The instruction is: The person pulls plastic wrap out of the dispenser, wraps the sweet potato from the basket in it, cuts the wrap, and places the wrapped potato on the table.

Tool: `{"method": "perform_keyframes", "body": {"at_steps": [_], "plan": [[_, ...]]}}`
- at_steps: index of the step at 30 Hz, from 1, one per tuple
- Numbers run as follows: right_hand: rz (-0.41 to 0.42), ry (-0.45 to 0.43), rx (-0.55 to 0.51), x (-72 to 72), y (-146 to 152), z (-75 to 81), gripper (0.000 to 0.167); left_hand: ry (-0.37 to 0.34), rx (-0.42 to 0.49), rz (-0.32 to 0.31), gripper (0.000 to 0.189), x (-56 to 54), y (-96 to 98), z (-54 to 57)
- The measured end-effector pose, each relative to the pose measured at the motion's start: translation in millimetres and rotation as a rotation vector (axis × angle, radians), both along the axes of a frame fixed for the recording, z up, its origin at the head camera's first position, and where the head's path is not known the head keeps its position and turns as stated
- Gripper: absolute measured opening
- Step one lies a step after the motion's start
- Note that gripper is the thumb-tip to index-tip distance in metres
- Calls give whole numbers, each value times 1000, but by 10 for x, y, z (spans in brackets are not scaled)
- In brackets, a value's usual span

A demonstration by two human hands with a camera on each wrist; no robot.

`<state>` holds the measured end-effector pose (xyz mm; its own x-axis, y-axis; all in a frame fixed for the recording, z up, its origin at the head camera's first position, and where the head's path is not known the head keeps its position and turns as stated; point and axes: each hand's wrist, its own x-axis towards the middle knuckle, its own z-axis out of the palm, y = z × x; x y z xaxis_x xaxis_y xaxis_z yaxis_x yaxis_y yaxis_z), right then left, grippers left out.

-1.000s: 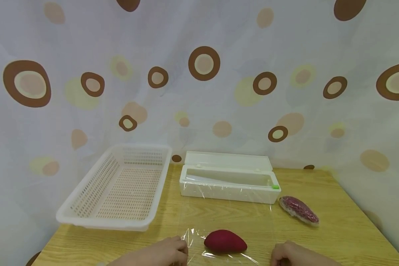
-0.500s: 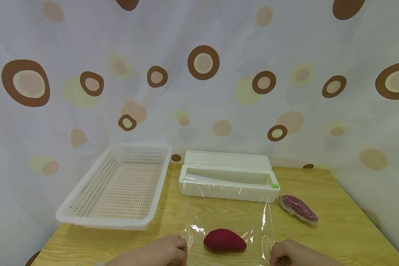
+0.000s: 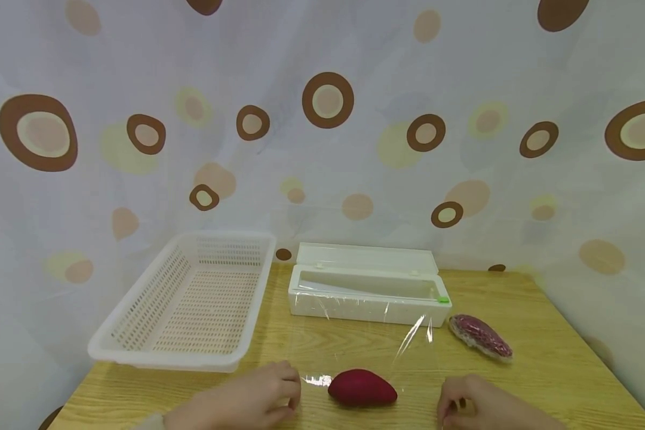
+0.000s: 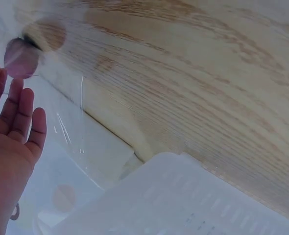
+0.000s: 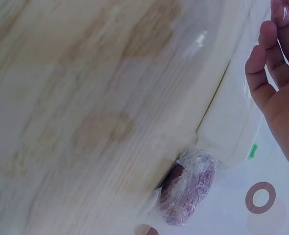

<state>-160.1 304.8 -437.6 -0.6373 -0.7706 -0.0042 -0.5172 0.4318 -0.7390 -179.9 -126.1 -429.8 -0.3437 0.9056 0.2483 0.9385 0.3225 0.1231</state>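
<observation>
A dark red sweet potato (image 3: 362,388) lies between my hands at the table's near side, with clear plastic wrap (image 3: 411,334) spread around it. The wrap runs from the front of a white dispenser box (image 3: 365,310), whose lid stands up, toward me. At the sheet's left edge, my left hand (image 3: 252,394) pinches the film between thumb and forefinger; its other fingers are loosely bent in the left wrist view. My right hand (image 3: 486,403) pinches the opposite edge. Film shows at those fingertips (image 5: 280,13) in the right wrist view.
A white slotted basket (image 3: 236,358) stands on the left of the wooden table (image 3: 548,382). Right of the box lies a purple sweet potato (image 3: 481,336) wrapped in film. A green slider (image 3: 443,300) sits at the box's right end. A spotted curtain (image 3: 376,60) hangs behind.
Both hands have risen slightly in the head view, the left one more, and its fingers have spread a little. The glints on the film have shifted. The sweet potato and box stay put.
</observation>
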Motion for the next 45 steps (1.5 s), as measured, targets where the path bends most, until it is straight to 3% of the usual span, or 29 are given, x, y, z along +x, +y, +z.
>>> {"method": "perform_keyframes", "body": {"at_steps": [4, 11, 16, 21, 31, 39, 45], "plan": [[-30, 55, -26, -14, 6, 30, 12, 4, 9, 39, 8, -7, -1, 20], [-23, 327, -139, -77, 22, 9, 19, -16, 36, 127, 12, -19, 24, 29], [-70, 412, -142, -125, 32, -3, 21, -51, 45, 214, 11, -21, 55, 53], [-145, 422, -102, -147, -1, 15, 17, -57, 63, 291, 12, -45, 86, 32], [-282, 430, -8, -194, -57, 67, 9, 13, 33, 429, 16, -81, 146, -30], [-355, 323, 69, -237, -97, 67, 5, 54, -3, 509, 14, -128, 226, -67], [-384, 253, 107, -290, -111, 15, 6, 64, -22, 519, 12, -175, 280, -92]]}}
